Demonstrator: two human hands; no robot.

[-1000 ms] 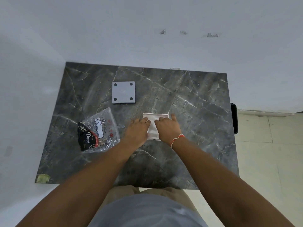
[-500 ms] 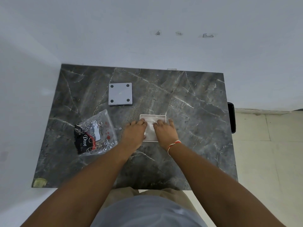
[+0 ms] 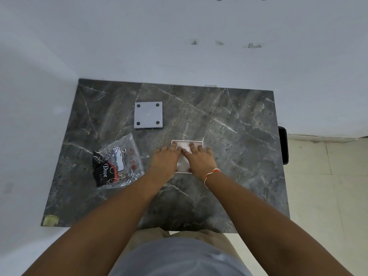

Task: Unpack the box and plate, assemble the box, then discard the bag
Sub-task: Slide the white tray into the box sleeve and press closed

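A shallow white box lies on the dark marble table, near its middle. My left hand lies flat over the box's left side and my right hand over its right side, fingers stretched toward the far rim, pressing down. Most of the box is hidden under them. A grey square plate with four dark holes lies flat farther back and to the left. A clear plastic bag with a black and red printed card lies left of my left hand.
White walls close the table's far and left sides. A black object sticks out at the right edge, above a pale tiled floor. A yellowish patch marks the near left corner.
Both hands stay pressed on the white box, their fingers a little farther over it. The plate and the bag have not moved; only the view shifted.
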